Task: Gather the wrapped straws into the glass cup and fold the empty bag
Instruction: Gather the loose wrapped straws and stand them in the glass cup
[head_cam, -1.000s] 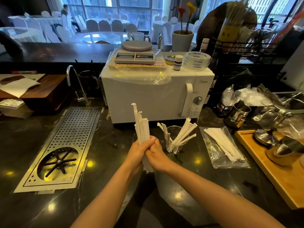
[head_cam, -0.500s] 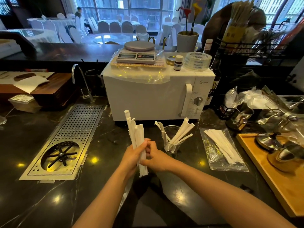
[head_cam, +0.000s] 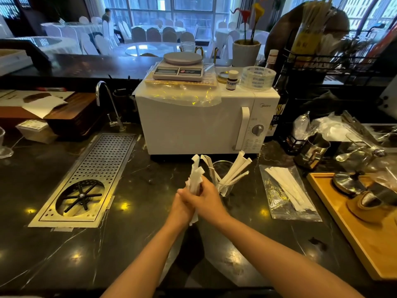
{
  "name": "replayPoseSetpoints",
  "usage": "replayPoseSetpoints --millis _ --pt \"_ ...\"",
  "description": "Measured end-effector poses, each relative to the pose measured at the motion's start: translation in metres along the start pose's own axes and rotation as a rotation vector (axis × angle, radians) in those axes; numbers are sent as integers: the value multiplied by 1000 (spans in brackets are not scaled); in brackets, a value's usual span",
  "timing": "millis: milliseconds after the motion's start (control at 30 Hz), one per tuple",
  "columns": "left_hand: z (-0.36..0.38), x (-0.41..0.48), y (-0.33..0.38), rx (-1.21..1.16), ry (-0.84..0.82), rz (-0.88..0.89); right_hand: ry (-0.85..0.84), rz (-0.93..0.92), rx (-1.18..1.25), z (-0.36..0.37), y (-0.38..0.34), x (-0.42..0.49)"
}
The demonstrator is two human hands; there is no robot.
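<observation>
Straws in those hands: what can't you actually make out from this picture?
- Head view: how many straws are in the bundle; the left hand and right hand cover its middle.
- Bottom of the glass cup: hidden behind the right hand and the straws already standing in it.
- Count of straws left in the bag: they overlap under crinkled, glaring plastic.

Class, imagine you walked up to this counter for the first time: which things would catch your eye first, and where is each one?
Front and centre, the left hand and right hand clasp a bundle of wrapped straws upright above the dark counter. Just right of them a glass cup already holds several straws fanned outward, and further right lies a clear bag with more straws inside. Behind stands a white microwave.
</observation>
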State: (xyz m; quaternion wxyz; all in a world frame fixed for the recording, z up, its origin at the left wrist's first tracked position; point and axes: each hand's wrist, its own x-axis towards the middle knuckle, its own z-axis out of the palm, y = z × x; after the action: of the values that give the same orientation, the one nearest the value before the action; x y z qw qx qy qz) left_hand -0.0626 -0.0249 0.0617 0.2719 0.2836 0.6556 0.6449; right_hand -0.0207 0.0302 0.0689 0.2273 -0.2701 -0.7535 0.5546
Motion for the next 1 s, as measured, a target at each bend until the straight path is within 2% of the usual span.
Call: replayPoseSetpoints --millis 100,233,533,800,1000 --pt "-2 3 -3 35 -56 19 23 -29 -14 -3 4 -3" --pt "0 0 -6 70 -122 18 -74 -32 -100 -8 15 -4" --pt "-3 6 -16 9 -190 -19 -112 70 -6 -5 22 -3" --pt "-18 19 -18 243 -220 -63 -94 20 28 -1 23 1" --pt "-33 35 15 316 -306 57 -48 -54 45 -8 -7 16"
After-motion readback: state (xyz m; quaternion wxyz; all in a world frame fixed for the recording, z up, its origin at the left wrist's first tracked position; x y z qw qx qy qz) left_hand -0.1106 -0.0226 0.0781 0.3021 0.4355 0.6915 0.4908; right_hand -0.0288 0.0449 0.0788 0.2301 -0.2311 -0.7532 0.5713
